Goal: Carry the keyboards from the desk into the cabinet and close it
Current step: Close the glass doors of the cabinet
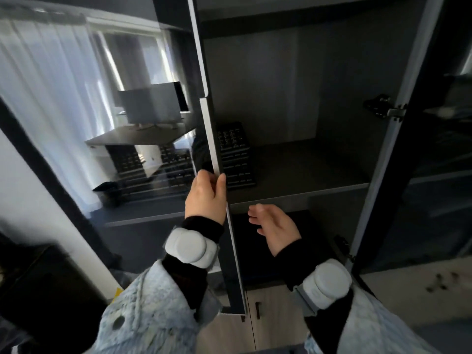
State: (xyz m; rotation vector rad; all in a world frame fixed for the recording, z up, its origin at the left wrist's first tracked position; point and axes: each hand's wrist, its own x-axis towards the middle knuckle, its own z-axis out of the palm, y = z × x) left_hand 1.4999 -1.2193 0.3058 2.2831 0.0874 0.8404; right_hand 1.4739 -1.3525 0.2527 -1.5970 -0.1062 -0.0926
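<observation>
Honestly, left hand (205, 198) gripping the glass door (211, 129) edge could pinch the loose, empty right hand (277, 227) (it's hovering in the gap) when swinging shut.

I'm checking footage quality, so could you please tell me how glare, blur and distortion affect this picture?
Head view: the glass door mirrors bright curtains, half-veiling the keyboards behind it; the cabinet interior is dim; the wide lens bows the frames; the left hand gripping the door edge looks soft.
</observation>
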